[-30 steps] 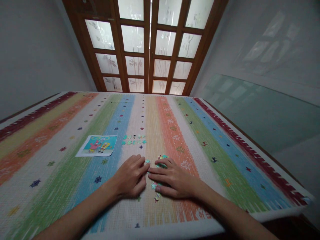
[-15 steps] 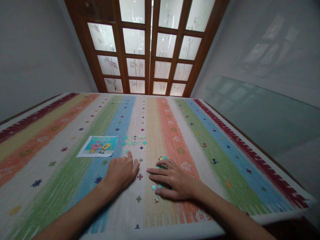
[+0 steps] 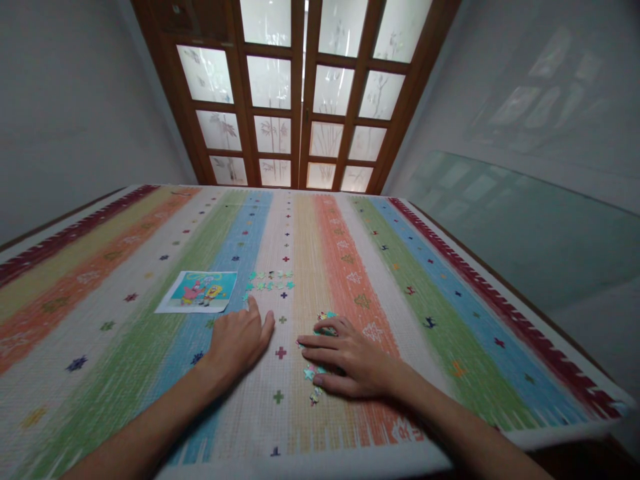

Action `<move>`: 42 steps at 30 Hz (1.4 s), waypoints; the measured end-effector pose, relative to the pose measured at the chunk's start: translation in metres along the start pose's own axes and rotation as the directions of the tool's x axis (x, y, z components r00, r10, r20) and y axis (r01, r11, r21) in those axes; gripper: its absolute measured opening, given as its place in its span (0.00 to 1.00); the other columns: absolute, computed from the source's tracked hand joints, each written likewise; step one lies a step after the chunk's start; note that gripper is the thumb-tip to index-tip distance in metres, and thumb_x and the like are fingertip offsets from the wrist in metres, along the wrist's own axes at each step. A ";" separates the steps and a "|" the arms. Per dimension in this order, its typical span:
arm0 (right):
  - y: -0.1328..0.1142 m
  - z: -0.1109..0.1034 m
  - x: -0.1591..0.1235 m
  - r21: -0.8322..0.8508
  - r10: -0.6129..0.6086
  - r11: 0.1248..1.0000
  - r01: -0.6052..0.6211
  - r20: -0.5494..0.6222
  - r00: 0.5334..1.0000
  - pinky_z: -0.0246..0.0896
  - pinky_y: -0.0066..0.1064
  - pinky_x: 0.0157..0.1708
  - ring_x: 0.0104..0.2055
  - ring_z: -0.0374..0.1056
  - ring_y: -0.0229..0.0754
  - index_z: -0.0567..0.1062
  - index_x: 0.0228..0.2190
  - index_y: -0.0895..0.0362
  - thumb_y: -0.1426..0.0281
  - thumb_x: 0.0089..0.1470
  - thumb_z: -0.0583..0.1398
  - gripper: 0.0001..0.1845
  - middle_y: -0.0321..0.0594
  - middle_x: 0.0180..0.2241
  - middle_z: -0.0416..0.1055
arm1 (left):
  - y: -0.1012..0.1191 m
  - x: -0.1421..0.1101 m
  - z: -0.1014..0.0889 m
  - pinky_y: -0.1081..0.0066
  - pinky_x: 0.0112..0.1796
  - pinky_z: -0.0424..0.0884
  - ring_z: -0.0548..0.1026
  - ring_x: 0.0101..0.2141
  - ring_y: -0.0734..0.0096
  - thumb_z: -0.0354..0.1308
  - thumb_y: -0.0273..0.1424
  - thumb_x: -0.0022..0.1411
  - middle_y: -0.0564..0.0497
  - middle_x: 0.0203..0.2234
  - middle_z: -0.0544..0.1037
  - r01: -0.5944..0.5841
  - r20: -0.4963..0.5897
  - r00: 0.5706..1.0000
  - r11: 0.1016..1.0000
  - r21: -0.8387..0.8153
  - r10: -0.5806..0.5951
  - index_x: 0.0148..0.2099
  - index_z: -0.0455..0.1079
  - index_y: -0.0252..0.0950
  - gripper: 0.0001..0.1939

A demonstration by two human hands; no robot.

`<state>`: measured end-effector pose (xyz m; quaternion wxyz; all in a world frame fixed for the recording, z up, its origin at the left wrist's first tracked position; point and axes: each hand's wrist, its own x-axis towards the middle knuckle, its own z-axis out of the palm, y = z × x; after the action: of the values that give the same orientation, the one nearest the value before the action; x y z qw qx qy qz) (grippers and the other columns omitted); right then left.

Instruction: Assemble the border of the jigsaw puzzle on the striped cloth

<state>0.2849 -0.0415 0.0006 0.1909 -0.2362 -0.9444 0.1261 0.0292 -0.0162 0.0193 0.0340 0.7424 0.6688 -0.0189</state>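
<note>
My left hand point(image 3: 239, 340) rests on the cloth with its index finger stretched forward and thumb apart. Its fingertip meets a small teal jigsaw piece point(image 3: 245, 296), just below the left end of two rows of jigsaw pieces point(image 3: 271, 286). Fingers spread, my right hand point(image 3: 345, 360) lies over a loose pile of jigsaw pieces point(image 3: 309, 373). Teal, yellow and pink bits of the pile show around and between the fingers, and the rest is hidden. A printed cartoon picture point(image 3: 203, 292) lies left of the rows.
A striped, patterned cloth point(image 3: 410, 253) covers the table. Beyond its far edge stands a wooden door point(image 3: 300, 100) with frosted panes. A glass panel point(image 3: 525, 220) leans along the right wall.
My left hand has moved from beside my right fingers, leftward and forward, to the rows' left end. A teal jigsaw piece went with it. My right hand has stayed over the pile.
</note>
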 end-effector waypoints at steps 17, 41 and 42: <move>0.022 -0.002 -0.005 -0.098 0.351 0.913 -0.397 -0.309 0.884 0.65 0.50 0.52 0.52 0.67 0.55 0.80 0.46 0.57 0.68 0.66 0.59 0.12 0.50 0.48 0.76 | 0.004 -0.006 0.004 0.57 0.33 0.74 0.84 0.35 0.45 0.39 0.37 0.77 0.37 0.34 0.84 -0.340 0.016 0.940 0.940 0.029 0.340 0.57 0.71 0.29 0.24; 0.007 -0.007 0.000 -0.064 0.272 0.957 -0.282 -0.136 0.953 0.61 0.51 0.57 0.56 0.63 0.54 0.79 0.45 0.54 0.64 0.65 0.62 0.10 0.49 0.52 0.71 | 0.008 -0.013 0.020 0.64 0.32 0.72 0.76 0.30 0.62 0.45 0.35 0.75 0.45 0.29 0.78 -0.658 -0.242 0.745 0.745 -0.108 0.622 0.48 0.72 0.35 0.15; 0.007 -0.008 0.000 -0.067 0.271 0.958 -0.280 -0.124 0.955 0.61 0.51 0.58 0.57 0.62 0.54 0.79 0.47 0.53 0.64 0.65 0.62 0.11 0.48 0.53 0.71 | 0.008 -0.012 0.020 0.62 0.34 0.73 0.76 0.33 0.60 0.45 0.35 0.75 0.44 0.32 0.78 -0.677 -0.275 0.724 0.728 -0.108 0.632 0.48 0.72 0.34 0.16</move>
<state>0.2912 -0.0345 0.0055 0.2145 -0.3802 -0.8943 0.0980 0.0367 -0.0306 0.0008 0.0391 0.9211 0.3596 0.1438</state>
